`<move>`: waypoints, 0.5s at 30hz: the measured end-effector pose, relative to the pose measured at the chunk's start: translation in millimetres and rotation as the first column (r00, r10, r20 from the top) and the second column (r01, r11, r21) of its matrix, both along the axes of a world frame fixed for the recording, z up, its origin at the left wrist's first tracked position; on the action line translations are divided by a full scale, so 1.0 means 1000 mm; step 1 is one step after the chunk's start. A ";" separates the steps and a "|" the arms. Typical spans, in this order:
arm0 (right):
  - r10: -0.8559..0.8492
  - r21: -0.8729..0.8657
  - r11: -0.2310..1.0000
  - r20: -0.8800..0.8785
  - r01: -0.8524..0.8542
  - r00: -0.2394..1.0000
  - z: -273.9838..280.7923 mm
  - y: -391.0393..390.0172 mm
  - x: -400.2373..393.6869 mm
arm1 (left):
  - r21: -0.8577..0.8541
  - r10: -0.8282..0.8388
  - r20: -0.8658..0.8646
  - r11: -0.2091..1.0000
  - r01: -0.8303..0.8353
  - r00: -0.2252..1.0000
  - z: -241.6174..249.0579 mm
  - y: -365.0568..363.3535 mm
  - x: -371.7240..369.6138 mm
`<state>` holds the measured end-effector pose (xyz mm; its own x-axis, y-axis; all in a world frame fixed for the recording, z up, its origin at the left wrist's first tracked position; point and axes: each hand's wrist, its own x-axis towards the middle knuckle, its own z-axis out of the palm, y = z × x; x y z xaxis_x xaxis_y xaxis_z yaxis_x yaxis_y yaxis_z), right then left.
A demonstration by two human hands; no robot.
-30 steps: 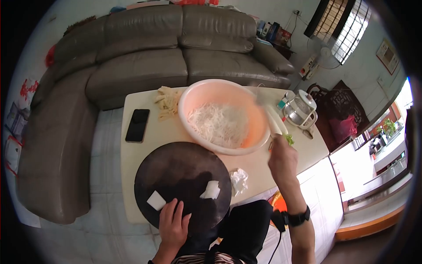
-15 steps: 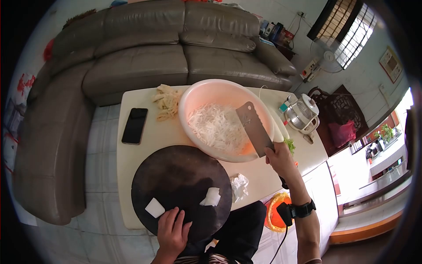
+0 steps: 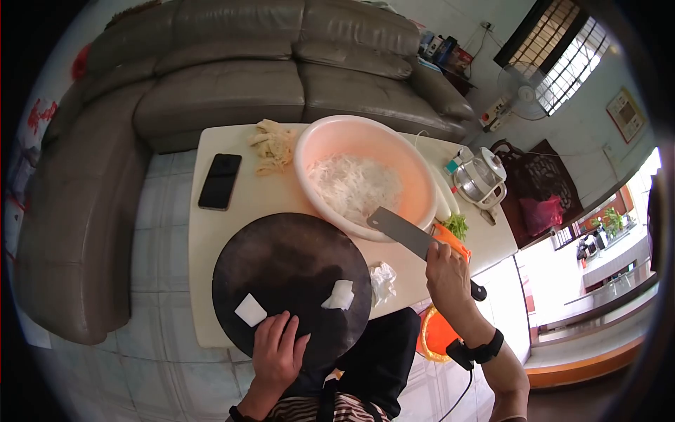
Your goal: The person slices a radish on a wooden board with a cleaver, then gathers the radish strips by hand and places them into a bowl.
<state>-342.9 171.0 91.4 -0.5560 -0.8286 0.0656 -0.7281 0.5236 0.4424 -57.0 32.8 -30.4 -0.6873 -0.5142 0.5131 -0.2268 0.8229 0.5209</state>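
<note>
My right hand (image 3: 448, 278) is closed round the handle of a cleaver (image 3: 402, 232), whose blade points left over the near rim of a large pink basin (image 3: 415, 179). White shreds (image 3: 355, 184) lie in the basin. My left hand (image 3: 278, 349) rests with fingers spread on the front edge of a round dark chopping board (image 3: 281, 246), its fingertips beside a white piece (image 3: 250, 310). Further right on the board are more white pieces (image 3: 340, 295). Nothing shows in my left hand.
On the table (image 3: 204, 281) are a phone (image 3: 220, 181), a beige cloth (image 3: 273, 146), crumpled white paper (image 3: 383, 281), green leaves (image 3: 456, 226) and a glass kettle (image 3: 481, 179). An orange-lined bin (image 3: 439, 336) stands at the right. Behind is a sofa (image 3: 225, 95).
My right hand has lowered the cleaver, and its blade has tilted closer to level. The view has shifted slightly. My left hand stays by the same white piece.
</note>
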 end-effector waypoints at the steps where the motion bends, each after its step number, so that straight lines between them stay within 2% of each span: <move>1: -0.005 0.024 1.000 0.026 0.005 1.000 0.004 0.004 0.005 | 0.001 -0.001 -0.003 1.000 0.001 1.000 -0.001 0.000 0.001; 4: -0.010 0.071 0.997 0.022 0.008 1.000 0.018 0.016 0.024 | -0.010 0.007 -0.023 1.000 -0.007 1.000 -0.003 0.001 0.000; 8: -0.024 -0.039 0.999 0.090 0.027 0.996 0.030 0.033 0.036 | -0.021 0.003 -0.039 1.000 -0.004 0.999 -0.005 0.000 0.000; 11: -0.025 -0.390 0.903 0.372 0.181 0.928 0.041 0.037 0.025 | -0.029 0.008 -0.046 1.000 -0.010 0.999 -0.006 0.001 0.001; 12: -0.026 -0.390 0.903 0.371 0.181 0.928 0.041 0.035 0.018 | -0.037 0.007 -0.043 0.999 -0.009 0.999 -0.006 0.001 0.001; 14: -0.098 -0.413 0.857 0.458 0.309 0.884 0.036 0.033 -0.001 | -0.033 0.005 -0.041 0.999 -0.007 0.999 -0.006 0.001 0.001; 15: -0.050 -0.471 0.832 0.462 0.292 0.885 0.032 0.033 -0.007 | -0.028 0.004 -0.038 1.000 -0.005 0.999 -0.006 0.001 0.001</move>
